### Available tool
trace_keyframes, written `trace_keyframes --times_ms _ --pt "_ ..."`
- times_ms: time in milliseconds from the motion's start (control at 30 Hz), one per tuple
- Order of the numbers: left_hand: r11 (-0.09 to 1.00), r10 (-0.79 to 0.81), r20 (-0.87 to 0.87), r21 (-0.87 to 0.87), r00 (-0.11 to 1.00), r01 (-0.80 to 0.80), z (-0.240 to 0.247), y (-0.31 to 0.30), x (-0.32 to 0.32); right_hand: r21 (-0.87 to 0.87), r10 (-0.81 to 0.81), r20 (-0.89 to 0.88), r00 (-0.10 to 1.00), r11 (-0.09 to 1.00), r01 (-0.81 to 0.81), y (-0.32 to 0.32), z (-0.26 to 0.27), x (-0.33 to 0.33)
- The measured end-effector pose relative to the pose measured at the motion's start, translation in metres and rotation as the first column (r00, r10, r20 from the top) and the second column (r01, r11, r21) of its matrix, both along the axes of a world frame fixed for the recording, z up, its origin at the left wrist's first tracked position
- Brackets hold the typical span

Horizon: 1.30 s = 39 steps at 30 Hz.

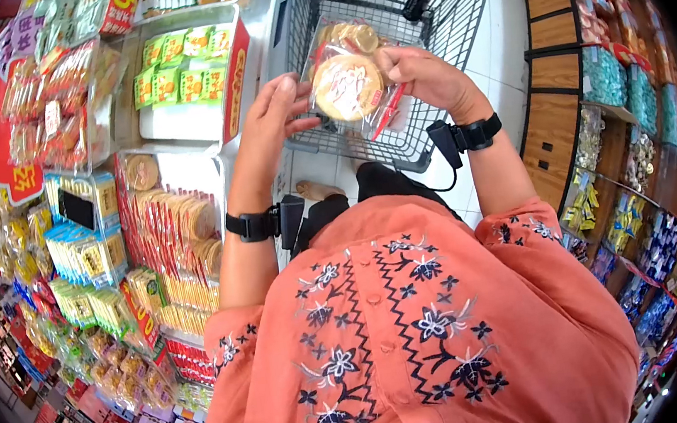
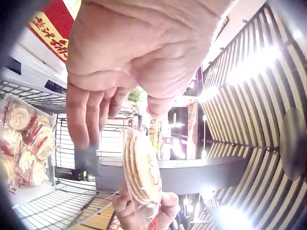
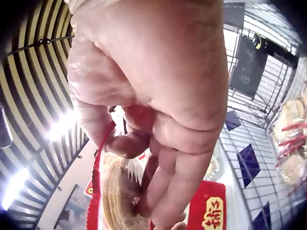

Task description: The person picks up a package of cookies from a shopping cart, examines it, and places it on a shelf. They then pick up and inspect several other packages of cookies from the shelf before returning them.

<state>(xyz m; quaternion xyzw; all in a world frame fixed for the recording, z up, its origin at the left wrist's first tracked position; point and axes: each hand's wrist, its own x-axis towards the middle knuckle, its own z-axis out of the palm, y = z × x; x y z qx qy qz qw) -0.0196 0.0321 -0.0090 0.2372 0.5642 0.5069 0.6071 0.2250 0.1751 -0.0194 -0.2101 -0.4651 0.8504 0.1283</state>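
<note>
A clear packet of round flat crackers [image 1: 348, 87] with red print hangs over the cart, pinched at its side by my right hand [image 1: 432, 80]. In the right wrist view, the thumb and curled fingers of my right hand [image 3: 158, 96] grip the packet's edge beside the stacked crackers [image 3: 117, 196]. My left hand [image 1: 266, 124] is just left of the packet, fingers apart and holding nothing. The left wrist view has my left hand [image 2: 139, 57] with extended fingers above the stack of crackers [image 2: 140, 165], a gap between them.
Beneath the hands stands a wire shopping cart [image 1: 452, 35], with more cracker packets [image 2: 26, 143] inside. Display bins with green packets [image 1: 178, 67] and rows of crackers [image 1: 173, 222] are at the left. Wooden shelving [image 1: 554, 87] with hanging bags lines the right.
</note>
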Motion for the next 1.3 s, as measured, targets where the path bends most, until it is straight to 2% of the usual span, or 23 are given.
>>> trace_keyframes --times_ms 100,133,233,267,367,400,533,667,767,933,1067,1300 --pt "0.992 -0.127 0.126 0.000 0.984 0.128 -0.003 -0.018 -0.011 -0.015 0.107 0.002 0.994 0.994 -0.107 -0.012 0.007 -0.022" --pt "0.994 -0.111 0.150 0.018 0.982 0.110 0.008 -0.025 -0.008 -0.071 0.185 -0.050 0.981 0.980 -0.188 -0.013 0.006 -0.027" --pt "0.998 0.047 0.180 0.034 0.982 -0.054 0.007 -0.048 -0.014 -0.112 0.054 0.001 0.999 0.992 -0.053 -0.027 -0.008 -0.056" --pt "0.990 0.131 0.200 0.033 0.971 -0.140 0.009 -0.056 -0.018 -0.145 0.052 -0.082 0.995 0.987 -0.063 -0.027 -0.012 -0.063" --pt "0.921 0.334 0.247 0.119 0.910 -0.370 0.021 -0.076 -0.021 -0.170 0.062 -0.099 0.993 0.982 -0.078 -0.049 0.017 -0.097" --pt "0.902 0.360 0.303 0.130 0.883 -0.412 0.021 -0.082 -0.027 -0.194 0.124 -0.065 0.990 0.972 -0.134 -0.053 0.021 -0.106" --pt "0.805 0.452 0.418 0.190 0.788 -0.562 0.023 -0.105 -0.038 -0.067 0.136 -0.092 0.986 0.988 -0.142 -0.086 0.030 -0.151" --pt "0.749 0.507 0.391 0.242 0.769 -0.617 0.023 -0.127 -0.046 -0.036 0.142 -0.067 0.988 0.989 -0.145 -0.109 0.036 -0.185" --pt "0.763 0.543 0.311 0.207 0.780 -0.613 0.030 -0.146 -0.053 -0.025 0.161 -0.041 0.986 0.986 -0.162 -0.117 0.044 -0.201" --pt "0.738 0.656 -0.010 0.219 0.755 -0.639 0.030 -0.184 -0.078 0.011 0.250 0.015 0.968 0.968 -0.251 -0.121 0.051 -0.222" --pt "0.689 0.714 -0.074 0.254 0.697 -0.679 0.044 -0.209 -0.094 0.086 0.349 0.028 0.937 0.933 -0.350 -0.125 0.053 -0.235" --pt "0.724 0.689 -0.297 0.305 0.661 -0.618 0.062 -0.230 -0.116 0.247 0.454 0.066 0.888 0.855 -0.456 -0.144 0.068 -0.250"
